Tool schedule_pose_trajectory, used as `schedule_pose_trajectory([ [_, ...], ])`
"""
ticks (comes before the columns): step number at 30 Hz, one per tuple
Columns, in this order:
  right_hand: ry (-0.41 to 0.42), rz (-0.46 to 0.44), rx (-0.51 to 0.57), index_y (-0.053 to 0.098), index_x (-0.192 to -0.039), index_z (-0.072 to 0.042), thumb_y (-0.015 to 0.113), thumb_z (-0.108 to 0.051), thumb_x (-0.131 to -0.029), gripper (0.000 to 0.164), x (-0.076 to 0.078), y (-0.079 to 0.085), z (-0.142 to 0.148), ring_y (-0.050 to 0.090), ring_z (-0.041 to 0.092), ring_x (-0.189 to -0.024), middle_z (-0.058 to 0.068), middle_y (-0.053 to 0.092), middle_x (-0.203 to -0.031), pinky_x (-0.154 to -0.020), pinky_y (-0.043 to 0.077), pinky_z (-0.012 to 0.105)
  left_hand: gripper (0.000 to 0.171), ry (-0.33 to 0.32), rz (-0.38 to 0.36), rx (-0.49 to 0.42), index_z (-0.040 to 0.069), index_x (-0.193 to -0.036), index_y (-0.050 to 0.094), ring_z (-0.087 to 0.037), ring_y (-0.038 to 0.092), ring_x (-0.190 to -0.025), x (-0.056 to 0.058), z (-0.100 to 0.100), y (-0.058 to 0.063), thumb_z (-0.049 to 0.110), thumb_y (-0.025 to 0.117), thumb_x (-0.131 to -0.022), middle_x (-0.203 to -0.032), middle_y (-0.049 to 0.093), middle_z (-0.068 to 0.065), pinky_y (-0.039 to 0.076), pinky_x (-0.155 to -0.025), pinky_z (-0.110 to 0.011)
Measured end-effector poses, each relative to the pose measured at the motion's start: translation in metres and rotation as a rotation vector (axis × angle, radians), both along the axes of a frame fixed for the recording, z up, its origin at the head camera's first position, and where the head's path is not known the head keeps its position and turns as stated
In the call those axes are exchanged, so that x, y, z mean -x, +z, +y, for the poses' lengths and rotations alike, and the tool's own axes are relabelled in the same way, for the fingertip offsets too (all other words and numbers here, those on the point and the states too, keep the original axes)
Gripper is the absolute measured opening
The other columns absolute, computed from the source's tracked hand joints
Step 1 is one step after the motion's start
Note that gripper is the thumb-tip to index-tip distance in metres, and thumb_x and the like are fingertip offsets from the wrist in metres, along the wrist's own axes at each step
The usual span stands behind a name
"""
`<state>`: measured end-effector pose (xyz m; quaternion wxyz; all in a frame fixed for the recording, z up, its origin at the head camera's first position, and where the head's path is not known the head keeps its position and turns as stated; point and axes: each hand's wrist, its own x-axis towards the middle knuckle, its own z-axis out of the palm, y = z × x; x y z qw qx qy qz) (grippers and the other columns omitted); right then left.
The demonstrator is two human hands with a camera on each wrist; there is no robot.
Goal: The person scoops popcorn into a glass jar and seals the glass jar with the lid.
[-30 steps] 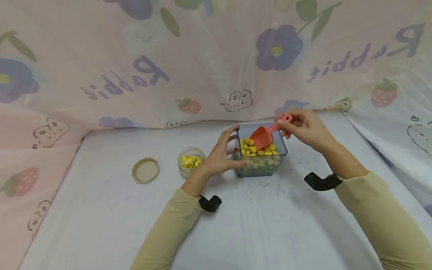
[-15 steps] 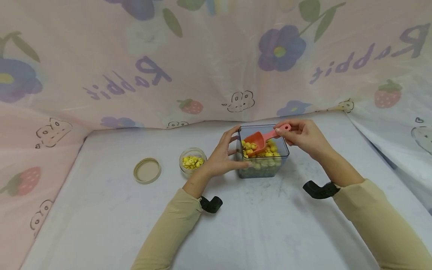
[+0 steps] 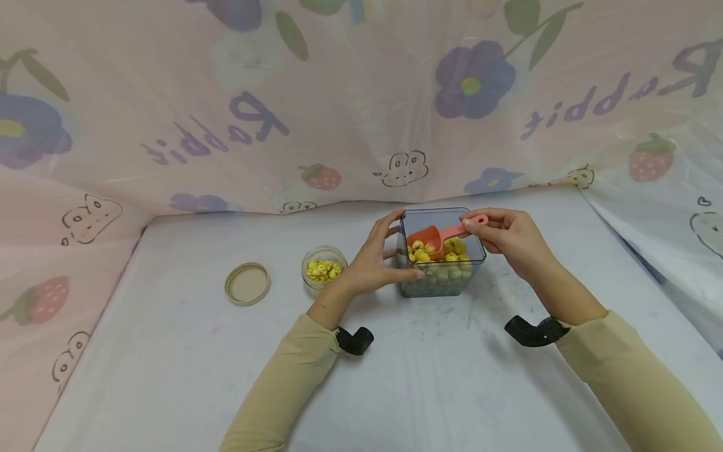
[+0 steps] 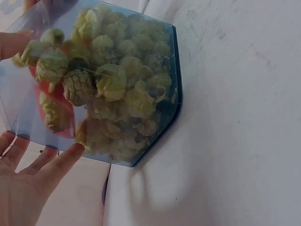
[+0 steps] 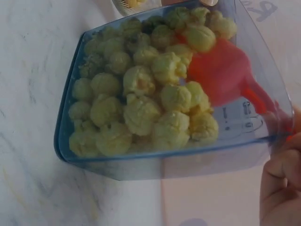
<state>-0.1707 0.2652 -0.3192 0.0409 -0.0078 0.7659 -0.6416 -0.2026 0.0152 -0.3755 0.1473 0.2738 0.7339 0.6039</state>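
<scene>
A clear bluish square container [image 3: 435, 285] holds yellow popcorn [image 5: 141, 113]. My left hand [image 3: 367, 267] grips its left side, thumb across the front wall and fingers along the left wall; these fingers [image 4: 59, 162] show against the plastic in the left wrist view. Between thumb and fingertips, my right hand [image 3: 511, 238] pinches the handle of a coral-red scoop [image 3: 428, 238] over the container's right rim. The scoop's bowl lies among the popcorn, tilted toward the left wall, with several pieces in it. In the right wrist view the red bowl [image 5: 218, 70] shows through the plastic.
Left of the container stands a small round glass jar [image 3: 313, 289], partly filled with yellow popcorn. Further left lies a round beige lid [image 3: 248, 284]. A white cloth [image 3: 186, 370] covers the table, and a patterned curtain [image 3: 350, 94] hangs behind it.
My right hand has lowered and the scoop has shifted left and flattened, its bowl now carrying popcorn near the left wall. My left hand stays on the container.
</scene>
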Motion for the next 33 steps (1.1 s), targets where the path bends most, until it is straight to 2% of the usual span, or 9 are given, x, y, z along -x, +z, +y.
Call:
schedule_pose_trajectory([
  [7,-0.007,-0.023,0.171,0.073,-0.097,-0.015,0.067,-0.014,-0.091,0.009,-0.002,0.001,0.005,0.020,0.018,-0.049,-0.006,0.053,-0.066,-0.053,0.013,0.036,0.106,-0.002,-0.004,-0.015,0.035,-0.151,0.017,-0.020,0.026,-0.143,0.000,0.000,0.000,0.009,0.083,-0.072,-0.155,0.016,0.003,0.043,-0.105,-0.044],
  [18,-0.016,-0.057,0.354,0.072,-0.097,-0.010,0.064,-0.014,-0.092,0.010,-0.005,-0.007,0.010,0.026,0.013,-0.049,-0.003,0.062,-0.074,-0.055,0.014,0.033,0.104,0.001,0.005,-0.016,0.035,-0.150,0.018,-0.021,0.027,-0.142,0.001,0.000,-0.001,0.009,0.083,-0.073,-0.154,0.017,0.003,0.044,-0.105,-0.044],
  [22,-0.026,-0.075,0.428,0.072,-0.099,-0.008,0.065,-0.014,-0.091,0.013,-0.007,-0.009,0.013,0.023,0.014,-0.050,-0.001,0.066,-0.075,-0.053,0.014,0.030,0.105,0.000,0.003,-0.012,0.034,-0.151,0.018,-0.021,0.027,-0.142,0.001,0.000,0.000,0.009,0.083,-0.073,-0.155,0.016,0.004,0.044,-0.105,-0.045],
  [29,0.019,-0.055,0.641,0.073,-0.098,-0.001,0.054,-0.005,-0.097,0.019,-0.012,-0.015,0.015,0.017,0.014,-0.051,0.003,0.070,-0.080,-0.051,0.011,0.026,0.107,0.008,-0.002,0.012,0.033,-0.152,0.016,-0.022,0.025,-0.143,-0.001,0.001,0.002,0.009,0.083,-0.072,-0.157,0.014,0.001,0.042,-0.106,-0.047],
  [33,0.023,-0.041,0.701,0.072,-0.099,0.000,0.052,-0.004,-0.097,0.021,-0.014,-0.018,0.016,0.017,0.013,-0.050,0.004,0.071,-0.080,-0.051,0.011,0.025,0.107,0.011,-0.003,0.018,0.033,-0.152,0.016,-0.021,0.025,-0.144,-0.002,0.001,0.002,0.009,0.083,-0.072,-0.157,0.015,0.001,0.042,-0.106,-0.047],
])
